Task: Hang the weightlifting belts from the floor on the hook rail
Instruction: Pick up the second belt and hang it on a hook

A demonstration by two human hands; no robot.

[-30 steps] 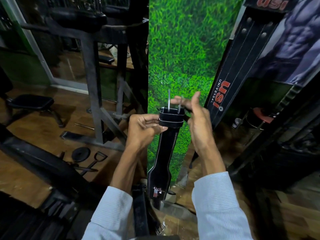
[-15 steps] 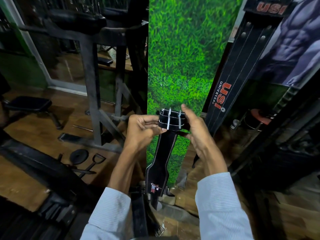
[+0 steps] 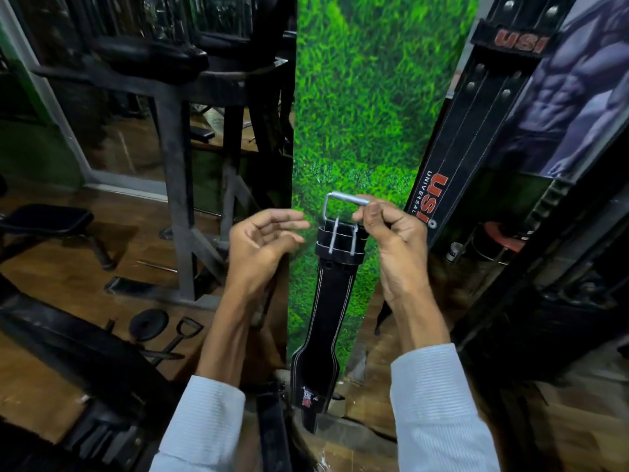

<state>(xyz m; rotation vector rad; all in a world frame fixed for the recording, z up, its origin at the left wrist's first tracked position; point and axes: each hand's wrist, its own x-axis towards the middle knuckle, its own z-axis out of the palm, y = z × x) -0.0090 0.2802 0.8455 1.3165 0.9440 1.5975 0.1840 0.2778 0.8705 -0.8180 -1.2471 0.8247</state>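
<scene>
A black weightlifting belt [image 3: 327,315] with white stitching hangs straight down in front of a green grass-print panel. My right hand [image 3: 394,240] pinches the top bar of its silver buckle [image 3: 342,203], and both prongs lie flat over the black loops. My left hand [image 3: 262,240] hovers just left of the belt with loosely curled fingers and holds nothing. A second black belt [image 3: 452,144] with red USI lettering hangs along the wall at upper right; its top runs out of view. No hook rail shows.
A grey steel machine frame [image 3: 177,185] stands to the left over a wooden floor. A small weight plate [image 3: 148,324] and a cable handle [image 3: 183,332] lie on the floor. Dark equipment [image 3: 544,301] crowds the right side. Another dark strap [image 3: 272,434] lies below between my sleeves.
My left hand let go of the belt's loop end and drew back to the left. My right hand closed on the buckle frame, which now stands raised above the loops.
</scene>
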